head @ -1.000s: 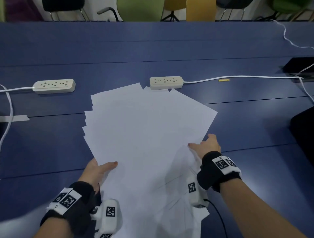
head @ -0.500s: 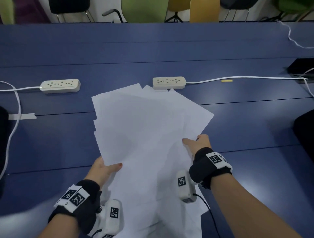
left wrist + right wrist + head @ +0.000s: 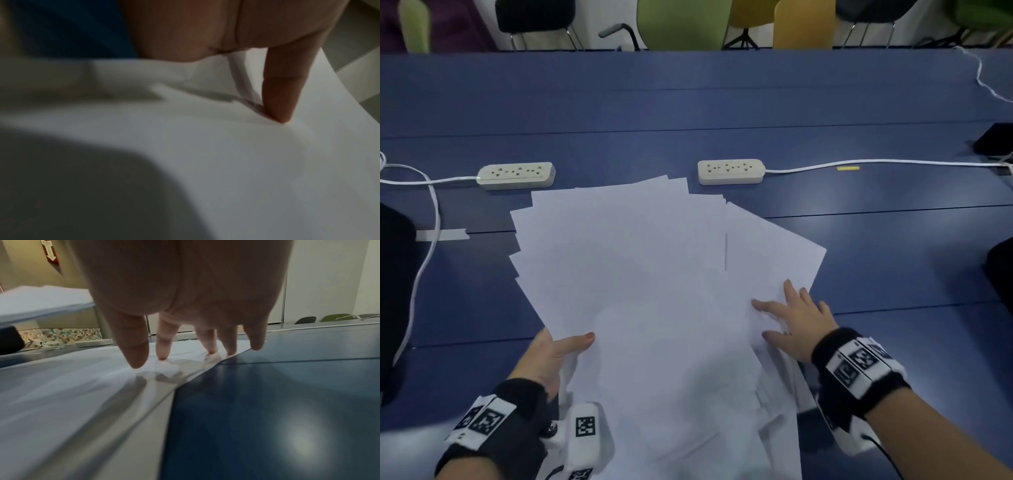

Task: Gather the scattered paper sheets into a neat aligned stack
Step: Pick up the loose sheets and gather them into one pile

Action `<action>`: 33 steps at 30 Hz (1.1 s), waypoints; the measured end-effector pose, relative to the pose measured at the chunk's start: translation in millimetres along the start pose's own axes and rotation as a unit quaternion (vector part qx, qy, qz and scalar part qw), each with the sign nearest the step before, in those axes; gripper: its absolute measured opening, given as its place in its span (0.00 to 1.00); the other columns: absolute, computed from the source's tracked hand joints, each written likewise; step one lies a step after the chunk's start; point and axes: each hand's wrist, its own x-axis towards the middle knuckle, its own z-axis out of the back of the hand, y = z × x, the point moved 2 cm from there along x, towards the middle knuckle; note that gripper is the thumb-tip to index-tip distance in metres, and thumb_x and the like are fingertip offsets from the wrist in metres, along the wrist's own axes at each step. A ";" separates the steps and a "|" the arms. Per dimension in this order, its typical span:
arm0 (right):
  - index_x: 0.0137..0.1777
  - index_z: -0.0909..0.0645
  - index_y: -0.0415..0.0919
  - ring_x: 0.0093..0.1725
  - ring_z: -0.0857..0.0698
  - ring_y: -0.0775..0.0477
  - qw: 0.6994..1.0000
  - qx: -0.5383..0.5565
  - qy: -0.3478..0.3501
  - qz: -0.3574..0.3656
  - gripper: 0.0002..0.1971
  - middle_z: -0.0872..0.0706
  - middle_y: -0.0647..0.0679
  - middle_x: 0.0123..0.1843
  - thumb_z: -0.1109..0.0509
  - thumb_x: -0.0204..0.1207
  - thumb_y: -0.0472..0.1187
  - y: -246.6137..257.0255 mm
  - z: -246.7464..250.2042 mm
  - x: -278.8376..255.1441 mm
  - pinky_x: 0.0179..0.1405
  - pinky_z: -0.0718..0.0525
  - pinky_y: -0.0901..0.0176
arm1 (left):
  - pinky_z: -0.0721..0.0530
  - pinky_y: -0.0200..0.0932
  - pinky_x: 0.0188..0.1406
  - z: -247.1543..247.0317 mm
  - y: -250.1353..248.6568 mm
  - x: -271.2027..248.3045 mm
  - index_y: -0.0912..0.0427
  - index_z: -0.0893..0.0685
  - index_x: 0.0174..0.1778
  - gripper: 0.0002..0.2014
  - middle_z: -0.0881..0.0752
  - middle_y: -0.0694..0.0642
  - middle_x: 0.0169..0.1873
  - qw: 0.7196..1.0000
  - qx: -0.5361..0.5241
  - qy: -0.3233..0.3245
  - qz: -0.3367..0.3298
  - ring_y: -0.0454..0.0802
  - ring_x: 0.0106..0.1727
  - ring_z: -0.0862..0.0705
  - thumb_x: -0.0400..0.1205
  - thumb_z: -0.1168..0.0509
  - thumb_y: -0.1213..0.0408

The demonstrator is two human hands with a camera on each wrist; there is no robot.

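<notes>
left hand (image 3: 551, 353) pinches the fanned paper sheets (image 3: 654, 274) (thumb on top); right hand (image 3: 796, 325) presses them, fingers spread.

No legible text or numbers. Wristbands (image 3: 859, 363) carry black-and-white square markers (coded patterns, not characters). A red wall sign (image 3: 50, 253) shows a white downward arrow.

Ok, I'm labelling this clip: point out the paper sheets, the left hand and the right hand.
paper sheets (image 3: 654, 274): head view, middle of the top sheet.
left hand (image 3: 551, 353): head view, base of the thumb.
right hand (image 3: 799, 325): head view, back of the hand.
</notes>
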 end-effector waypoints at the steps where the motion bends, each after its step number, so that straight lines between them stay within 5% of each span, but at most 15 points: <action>1: 0.72 0.43 0.75 0.83 0.53 0.39 1.000 -0.001 -0.003 -0.003 0.25 0.57 0.46 0.85 0.42 0.75 0.59 -5.1 -2.4 -8.9 0.80 0.54 0.37 | 0.30 0.65 0.72 -1.9 1.9 0.9 0.66 0.21 0.63 0.28 0.15 0.68 0.59 1.000 -0.001 0.004 0.001 0.67 0.63 0.18 0.64 0.28 0.76; 6: 0.63 0.23 0.65 0.80 0.39 0.45 0.990 0.106 -0.085 -0.032 0.17 0.39 0.47 0.82 0.36 0.74 0.58 -23.9 9.1 -23.8 0.80 0.48 0.42 | 0.30 0.62 0.72 -10.8 3.9 7.1 0.61 0.18 0.56 0.24 0.13 0.62 0.54 1.000 0.003 0.003 -0.005 0.64 0.62 0.18 0.63 0.28 0.76; 9: 0.77 0.38 0.58 0.82 0.46 0.40 0.969 0.153 -0.158 -0.114 0.35 0.45 0.40 0.83 0.37 0.69 0.65 -36.6 20.3 -0.5 0.80 0.45 0.40 | 0.28 0.59 0.71 -17.0 2.6 9.5 0.59 0.18 0.51 0.16 0.14 0.60 0.49 1.000 0.001 0.004 -0.016 0.63 0.61 0.19 0.71 0.33 0.81; 11: 0.81 0.52 0.56 0.83 0.53 0.37 0.969 0.144 -0.115 -0.163 0.43 0.54 0.40 0.84 0.40 0.69 0.69 -37.8 20.3 13.6 0.80 0.49 0.37 | 0.27 0.59 0.69 -20.0 2.0 8.5 0.60 0.17 0.50 0.17 0.13 0.59 0.48 1.000 0.011 0.009 -0.013 0.63 0.59 0.18 0.68 0.31 0.80; 14: 0.81 0.59 0.55 0.83 0.57 0.37 0.980 0.125 -0.073 -0.138 0.43 0.59 0.40 0.85 0.45 0.71 0.70 -23.9 12.7 17.4 0.80 0.51 0.36 | 0.27 0.59 0.69 -18.8 3.5 9.6 0.64 0.18 0.55 0.19 0.13 0.61 0.48 1.000 0.015 0.001 -0.003 0.64 0.59 0.18 0.68 0.31 0.79; 21: 0.81 0.57 0.56 0.84 0.55 0.40 0.991 0.111 -0.065 -0.047 0.38 0.54 0.47 0.85 0.41 0.76 0.60 0.0 -4.9 -16.2 0.80 0.53 0.39 | 0.32 0.64 0.74 -13.4 9.8 14.0 0.66 0.21 0.64 0.22 0.17 0.67 0.63 0.999 -0.017 -0.026 0.019 0.65 0.66 0.20 0.72 0.34 0.80; 23: 0.81 0.51 0.55 0.82 0.47 0.41 0.981 0.181 -0.061 -0.018 0.36 0.39 0.47 0.81 0.38 0.76 0.53 5.1 -4.4 -22.8 0.78 0.44 0.46 | 0.32 0.64 0.74 -12.3 9.9 15.0 0.66 0.22 0.66 0.25 0.18 0.67 0.64 0.999 -0.023 -0.033 0.022 0.66 0.67 0.21 0.71 0.33 0.79; 25: 0.80 0.43 0.50 0.72 0.31 0.40 0.953 0.282 -0.106 -0.018 0.34 0.21 0.47 0.61 0.34 0.75 0.45 2.1 1.8 -21.7 0.66 0.31 0.55 | 0.32 0.65 0.74 -12.5 9.6 15.2 0.66 0.22 0.66 0.27 0.18 0.67 0.64 0.999 -0.024 -0.031 0.030 0.66 0.66 0.21 0.69 0.32 0.78; 26: 0.80 0.42 0.48 0.68 0.28 0.39 0.937 0.314 -0.144 -0.047 0.35 0.21 0.44 0.58 0.33 0.74 0.43 -2.9 7.2 -17.4 0.63 0.29 0.54 | 0.31 0.65 0.73 -12.5 9.9 15.5 0.66 0.22 0.66 0.26 0.18 0.67 0.63 0.999 -0.024 -0.028 0.034 0.66 0.66 0.20 0.69 0.32 0.78; 28: 0.80 0.44 0.44 0.74 0.35 0.36 0.925 0.309 -0.182 -0.127 0.39 0.29 0.39 0.72 0.30 0.72 0.46 -11.9 17.1 -4.3 0.71 0.33 0.48 | 0.31 0.64 0.73 -13.6 9.3 14.0 0.66 0.22 0.65 0.24 0.17 0.67 0.62 0.999 -0.019 -0.027 0.040 0.65 0.65 0.20 0.71 0.33 0.79; 33: 0.77 0.41 0.38 0.74 0.32 0.36 0.946 0.270 -0.121 -0.135 0.46 0.30 0.39 0.74 0.23 0.63 0.54 5.9 29.9 20.4 0.71 0.30 0.47 | 0.32 0.63 0.74 -13.2 11.5 15.7 0.66 0.20 0.62 0.22 0.16 0.67 0.61 0.999 -0.002 -0.030 0.037 0.65 0.66 0.20 0.71 0.33 0.79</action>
